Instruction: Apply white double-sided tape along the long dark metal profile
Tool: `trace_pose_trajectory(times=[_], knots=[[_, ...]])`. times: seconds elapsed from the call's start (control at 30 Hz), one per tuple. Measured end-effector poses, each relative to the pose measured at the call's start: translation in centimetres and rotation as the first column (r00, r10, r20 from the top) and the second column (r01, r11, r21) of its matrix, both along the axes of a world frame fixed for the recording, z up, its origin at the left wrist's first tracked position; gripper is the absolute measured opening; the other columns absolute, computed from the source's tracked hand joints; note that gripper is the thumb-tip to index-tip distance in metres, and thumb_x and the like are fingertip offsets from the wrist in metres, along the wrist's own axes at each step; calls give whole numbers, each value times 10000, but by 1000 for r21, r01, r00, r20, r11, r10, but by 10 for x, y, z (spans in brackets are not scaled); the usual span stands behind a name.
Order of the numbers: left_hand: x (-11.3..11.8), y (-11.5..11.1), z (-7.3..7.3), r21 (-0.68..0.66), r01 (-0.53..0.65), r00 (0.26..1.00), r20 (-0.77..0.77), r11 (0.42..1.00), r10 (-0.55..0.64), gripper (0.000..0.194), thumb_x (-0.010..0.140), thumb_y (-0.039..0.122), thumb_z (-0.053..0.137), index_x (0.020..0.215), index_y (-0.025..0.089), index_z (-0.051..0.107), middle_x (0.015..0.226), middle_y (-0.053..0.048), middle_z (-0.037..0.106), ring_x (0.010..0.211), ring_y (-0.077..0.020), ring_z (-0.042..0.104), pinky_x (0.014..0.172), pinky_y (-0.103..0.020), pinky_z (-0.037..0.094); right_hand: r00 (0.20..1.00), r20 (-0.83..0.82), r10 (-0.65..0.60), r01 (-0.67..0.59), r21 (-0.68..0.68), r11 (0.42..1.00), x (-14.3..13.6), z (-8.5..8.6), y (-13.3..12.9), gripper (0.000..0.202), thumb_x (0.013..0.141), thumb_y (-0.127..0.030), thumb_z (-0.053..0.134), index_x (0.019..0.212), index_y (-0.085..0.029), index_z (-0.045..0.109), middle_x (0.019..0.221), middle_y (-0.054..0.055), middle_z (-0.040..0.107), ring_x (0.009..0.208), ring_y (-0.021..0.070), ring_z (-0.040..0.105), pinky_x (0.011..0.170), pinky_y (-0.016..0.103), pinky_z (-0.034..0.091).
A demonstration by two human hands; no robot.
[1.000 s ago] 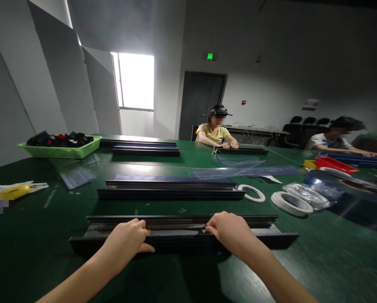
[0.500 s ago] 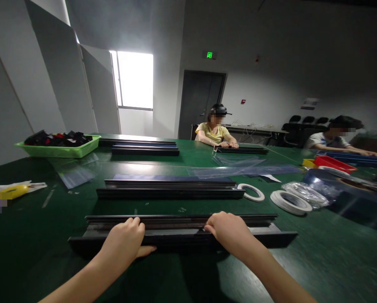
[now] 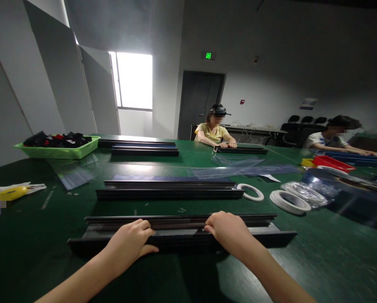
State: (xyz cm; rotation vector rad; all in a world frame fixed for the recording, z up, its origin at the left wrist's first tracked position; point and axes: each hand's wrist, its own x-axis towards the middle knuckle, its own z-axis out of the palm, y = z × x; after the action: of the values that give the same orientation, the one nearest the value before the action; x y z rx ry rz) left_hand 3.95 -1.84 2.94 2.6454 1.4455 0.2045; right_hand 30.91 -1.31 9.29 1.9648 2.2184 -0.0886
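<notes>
A long black channel-shaped profile (image 3: 182, 242) lies crosswise on the green table in front of me, with a pale strip (image 3: 260, 229) along its inside. My left hand (image 3: 132, 240) grips its near wall left of the middle, fingers over the edge and thumb on the outer face. Right of the middle, my right hand (image 3: 228, 231) is closed over the same wall with its fingertips inside the channel. A second black profile (image 3: 169, 193) lies parallel, farther back.
Tape rolls (image 3: 289, 202) and a large film roll (image 3: 355, 198) lie at the right. Clear sheets (image 3: 239, 168) are behind. At the left are a green basket (image 3: 58, 151) and a yellow-handled tool (image 3: 14, 192). Two people (image 3: 213, 130) sit across the table (image 3: 163, 282).
My left hand has shifted slightly right along the near wall, its fingers reaching a little farther. My right hand and the profile have hardly moved.
</notes>
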Motion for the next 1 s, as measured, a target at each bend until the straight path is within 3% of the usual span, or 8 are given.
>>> trace_pose_trajectory(times=[0.2, 0.57, 0.83, 1.0], knots=[[-3, 2, 2, -40, 11, 999, 34, 999, -9, 310, 864, 458, 575, 1067, 257, 696, 1058, -57, 672, 1032, -226, 610, 946, -342, 463, 1000, -3, 15, -15, 14, 1000, 4, 1, 1, 225, 830, -284, 541, 902, -288, 755, 973, 62, 738, 912, 259, 680, 726, 313, 465], [-14, 5, 4, -122, -37, 999, -18, 992, 35, 267, 848, 430, 593, 1013, 262, 718, 1006, -50, 679, 987, -229, 629, 936, -327, 451, 999, 47, -14, 15, -7, 1000, 11, 6, -2, 265, 814, -220, 501, 857, -232, 762, 920, 107, 746, 886, 301, 689, 710, 350, 472], [-9, -4, 8, -11, -171, 976, -140, 985, 168, 365, 837, 486, 560, 913, 158, 702, 973, -119, 676, 938, -279, 643, 823, -368, 517, 998, 54, -15, 16, -11, 1000, 11, 3, 0, 267, 812, -204, 484, 818, -219, 751, 915, 115, 743, 885, 289, 690, 704, 349, 479], [-2, -9, 10, 12, -194, 958, -214, 981, 192, 401, 837, 490, 554, 928, 126, 697, 1031, -154, 667, 967, -297, 640, 823, -389, 532, 999, 46, -21, 23, -26, 999, 11, 3, 0, 266, 814, -209, 492, 842, -228, 756, 938, 111, 743, 900, 292, 688, 718, 356, 481]])
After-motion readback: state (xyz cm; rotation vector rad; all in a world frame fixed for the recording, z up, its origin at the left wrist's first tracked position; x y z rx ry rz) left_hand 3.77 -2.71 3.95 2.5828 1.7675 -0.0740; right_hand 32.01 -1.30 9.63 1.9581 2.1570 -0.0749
